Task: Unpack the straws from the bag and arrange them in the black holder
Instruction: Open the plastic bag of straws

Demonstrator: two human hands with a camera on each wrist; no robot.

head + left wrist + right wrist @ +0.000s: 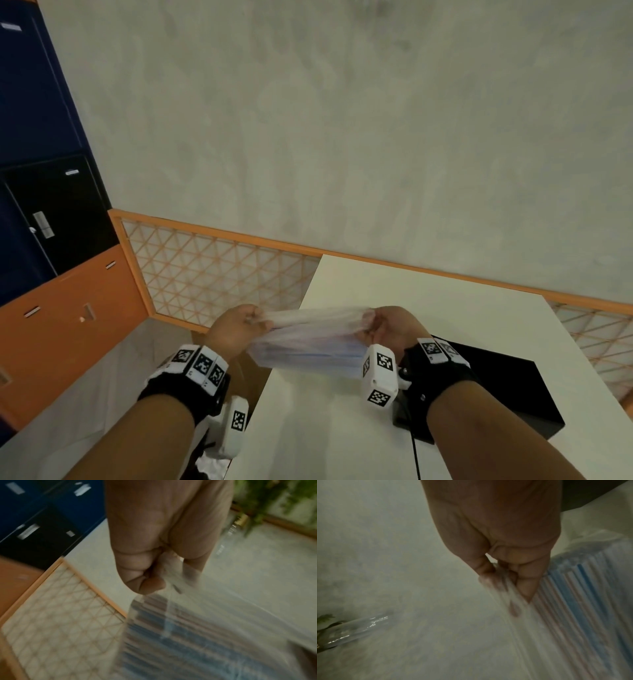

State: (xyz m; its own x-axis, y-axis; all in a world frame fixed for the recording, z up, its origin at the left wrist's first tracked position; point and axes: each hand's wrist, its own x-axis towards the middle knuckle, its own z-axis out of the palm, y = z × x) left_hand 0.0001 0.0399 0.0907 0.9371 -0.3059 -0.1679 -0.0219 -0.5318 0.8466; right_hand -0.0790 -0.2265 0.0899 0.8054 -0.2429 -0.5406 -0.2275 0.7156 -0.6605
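Plastic film stretched between the two hands: the left hand pinched one end of the bag and the right hand pinched the other, both fists curled tight on gathered film, the bag held up above the near left part of the table. The hands were apart, at opposite ends of the bag, and the film between them looked taut.

Judging from that, the step in hand was tearing or pulling the bag open. To do it well, the pull would best stay on the empty film along the far edge and away from the straws, so that none got crushed or bent. A steady, even pull seemed wiser than a jerk, since a sudden split could spill loose straws over the table edge on the left. Keeping the bag level and over the table would guard against that.

The bag was thin, clear and crinkly, bunching into fine pleats at each pinch. The straws inside lay side by side in a flat bundle, slim tubes in blue, pink and white. The holder, a matt black box with flat faces and sharp corners, stood on the table to the right, partly hidden behind the right wrist.
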